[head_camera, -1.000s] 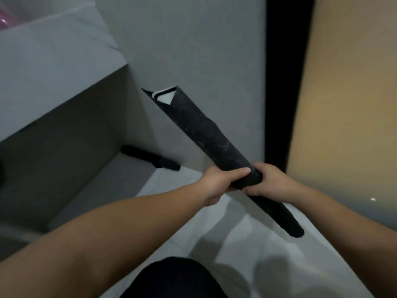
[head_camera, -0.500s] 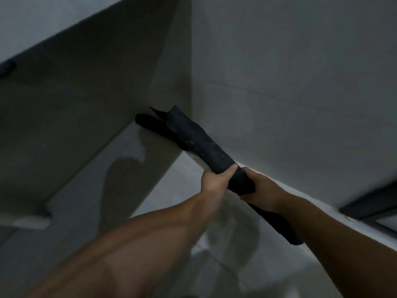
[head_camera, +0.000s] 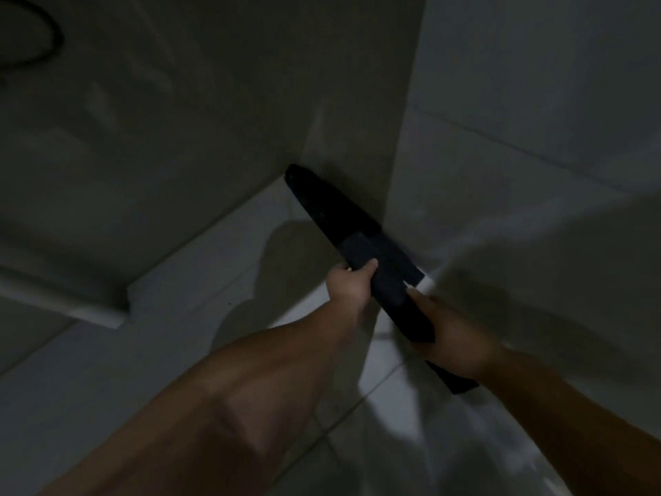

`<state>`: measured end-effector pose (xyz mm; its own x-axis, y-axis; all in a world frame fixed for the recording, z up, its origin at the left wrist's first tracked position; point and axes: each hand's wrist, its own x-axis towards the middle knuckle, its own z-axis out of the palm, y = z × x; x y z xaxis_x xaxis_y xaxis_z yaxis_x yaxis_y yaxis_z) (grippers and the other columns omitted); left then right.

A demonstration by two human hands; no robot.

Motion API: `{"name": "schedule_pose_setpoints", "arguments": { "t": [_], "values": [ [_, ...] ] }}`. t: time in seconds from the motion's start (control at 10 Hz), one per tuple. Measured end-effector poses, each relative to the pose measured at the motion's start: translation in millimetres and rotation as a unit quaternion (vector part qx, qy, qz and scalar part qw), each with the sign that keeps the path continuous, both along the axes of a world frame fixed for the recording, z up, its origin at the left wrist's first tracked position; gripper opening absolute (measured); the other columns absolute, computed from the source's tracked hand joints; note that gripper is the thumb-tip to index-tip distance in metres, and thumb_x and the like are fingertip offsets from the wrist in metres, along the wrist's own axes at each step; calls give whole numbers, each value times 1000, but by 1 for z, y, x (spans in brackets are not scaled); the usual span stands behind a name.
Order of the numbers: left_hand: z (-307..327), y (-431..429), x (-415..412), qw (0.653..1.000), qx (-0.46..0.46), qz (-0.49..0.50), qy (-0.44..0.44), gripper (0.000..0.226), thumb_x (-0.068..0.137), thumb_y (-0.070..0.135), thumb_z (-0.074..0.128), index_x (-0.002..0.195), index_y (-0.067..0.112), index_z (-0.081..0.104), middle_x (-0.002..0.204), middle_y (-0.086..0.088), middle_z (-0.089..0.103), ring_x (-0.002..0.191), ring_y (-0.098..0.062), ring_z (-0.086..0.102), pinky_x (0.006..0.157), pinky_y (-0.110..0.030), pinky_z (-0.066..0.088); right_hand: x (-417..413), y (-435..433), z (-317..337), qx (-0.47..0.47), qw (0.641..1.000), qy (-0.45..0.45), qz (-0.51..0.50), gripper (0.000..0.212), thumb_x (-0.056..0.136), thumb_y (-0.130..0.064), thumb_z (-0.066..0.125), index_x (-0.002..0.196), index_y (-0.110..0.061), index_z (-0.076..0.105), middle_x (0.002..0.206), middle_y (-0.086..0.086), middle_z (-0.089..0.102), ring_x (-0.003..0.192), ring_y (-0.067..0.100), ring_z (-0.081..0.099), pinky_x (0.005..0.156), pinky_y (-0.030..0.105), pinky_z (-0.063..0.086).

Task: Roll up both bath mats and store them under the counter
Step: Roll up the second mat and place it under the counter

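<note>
Now both hands, left hand [head_camera: 352, 286] and right hand [head_camera: 452, 338], grip the dark rolled bath mat [head_camera: 357, 238], pointing to 11 o'clock on the pale tiled floor [head_camera: 214, 281] at the grey wall [head_camera: 518, 102] corner.

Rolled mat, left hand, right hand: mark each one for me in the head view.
rolled mat [head_camera: 332, 205], head view: on the dark far end, by the wall corner.
left hand [head_camera: 352, 286], head view: back of the hand, grip closed on the roll.
right hand [head_camera: 452, 343], head view: knuckles, under the roll's near end.
</note>
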<state>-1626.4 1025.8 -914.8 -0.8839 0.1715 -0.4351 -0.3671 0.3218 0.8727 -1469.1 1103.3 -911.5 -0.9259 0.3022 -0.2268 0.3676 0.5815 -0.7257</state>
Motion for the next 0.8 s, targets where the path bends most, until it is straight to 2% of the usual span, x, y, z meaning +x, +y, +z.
{"name": "schedule_pose_setpoints", "arguments": {
  "t": [0.1,0.2,0.3,0.4,0.5,0.6,0.7,0.8],
  "values": [
    [-23,1,-20,999,-26,37,26,43,72,27,79,101,-1,65,97,-14,70,84,-27,67,76,-35,55,-17,-4,-22,0,1000,5,-18,64,88,-17,59,143,-30,29,132,4,46,110,26,53,93,39,45],
    [-41,-6,-42,995,-24,88,39,44,72,25,79,103,-2,64,99,-15,69,86,-29,66,75,-33,54,-48,-15,-37,-1,998,56,-11,42,93,-14,52,134,-9,45,127,11,50,111,30,53,94,33,41],
    [-50,-5,-50,996,-12,73,48,45,74,21,77,112,2,61,107,-14,67,90,-27,64,81,-33,53,-75,-12,-46,21,996,84,0,26,92,-15,50,114,-3,56,111,16,59,96,30,58,81,32,44],
    [-59,2,-50,996,-23,28,80,40,82,13,68,119,3,56,114,-15,64,97,-27,61,80,-27,45,-103,-5,-53,55,995,80,9,19,84,-3,56,102,1,59,97,22,57,86,38,57,71,36,42],
    [-62,3,-57,991,-49,-13,121,48,84,10,65,129,8,50,117,-14,64,105,-30,60,92,-34,47,-98,-1,-69,103,992,23,76,62,83,-19,64,137,-10,36,136,12,40,115,30,48,88,31,41],
    [-64,7,-58,982,-81,-38,169,49,85,11,63,132,9,48,118,-13,63,106,-29,59,85,-24,43,-72,2,-75,155,976,11,155,81,83,-13,58,149,-19,12,158,7,1,142,23,13,102,29,34],
    [-67,12,-55,981,-67,-42,175,50,87,12,61,135,10,45,125,-12,60,112,-26,56,92,-24,40,-60,4,-76,291,912,-19,289,51,92,-16,49,141,-10,36,156,17,10,142,42,3,115,55,3],
    [-61,19,-67,977,-99,-53,179,54,91,20,57,140,9,37,135,-16,52,120,-31,50,100,-33,39,-68,12,-70,401,877,-49,262,48,95,-20,30,141,-10,35,155,15,21,143,38,6,115,46,-2]
  ]
}}
